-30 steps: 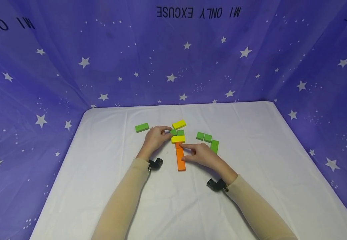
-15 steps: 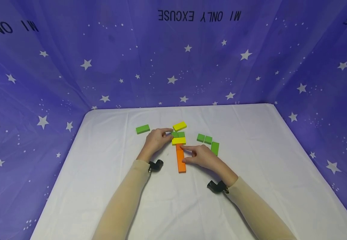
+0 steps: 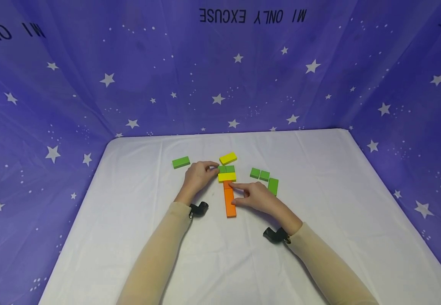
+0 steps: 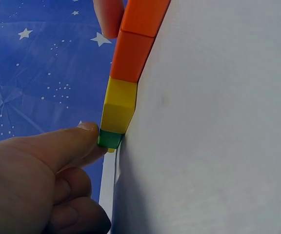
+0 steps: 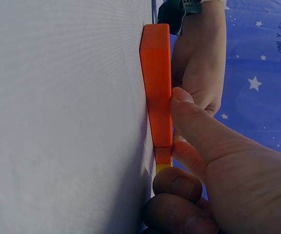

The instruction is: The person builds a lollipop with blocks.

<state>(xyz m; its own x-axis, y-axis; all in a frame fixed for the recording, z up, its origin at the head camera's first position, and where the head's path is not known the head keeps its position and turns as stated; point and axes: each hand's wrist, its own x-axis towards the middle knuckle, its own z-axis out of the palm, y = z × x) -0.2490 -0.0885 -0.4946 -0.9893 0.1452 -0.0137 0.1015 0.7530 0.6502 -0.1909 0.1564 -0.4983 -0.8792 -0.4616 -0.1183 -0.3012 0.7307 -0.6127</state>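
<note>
My left hand (image 3: 196, 176) pinches a small green block (image 3: 222, 169) between thumb and index finger. That block lies beside a second small green block (image 3: 230, 169), both along the far side of a yellow block (image 3: 226, 178). Below the yellow one, a short orange block (image 3: 226, 184) and a long orange block (image 3: 230, 207) run toward the person in a line. My right hand (image 3: 257, 195) rests its index fingertip on the short orange block and its thumb on the long one; its other fingers are curled in. In the left wrist view the green block (image 4: 110, 140) shows at the thumb tip.
A loose yellow block (image 3: 228, 159) lies just beyond the row. One green block (image 3: 181, 162) sits at the left. Two small green blocks (image 3: 260, 174) and a longer green block (image 3: 273, 186) lie at the right on the white tablecloth (image 3: 312, 169). A starry purple curtain (image 3: 189, 51) surrounds the table.
The pinched green block has straightened and shifted slightly right, now flush beside the other small green one. My right hand has stayed on the orange blocks.
</note>
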